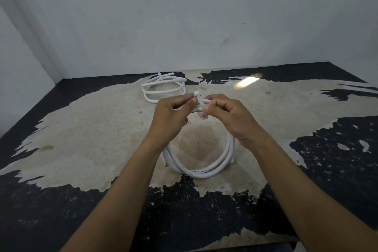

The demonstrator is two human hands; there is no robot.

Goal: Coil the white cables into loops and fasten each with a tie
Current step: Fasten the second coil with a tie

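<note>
A white cable coiled into a loop (206, 171) lies in front of me on the worn table, its far side lifted between my hands. A white tie (201, 104) wraps around that lifted part. My left hand (169, 116) pinches the tie's head end at the top of the coil. My right hand (231, 116) pinches the tie's strap just right of it. Both hands touch the coil. A second coiled white cable (163, 88) lies further back, with a tie sticking up from its far side.
The table (81, 129) has a dark top with a large worn pale patch in the middle. Pale walls stand close behind and to the left. A bright spot of light (247, 82) falls on the far right part of the table.
</note>
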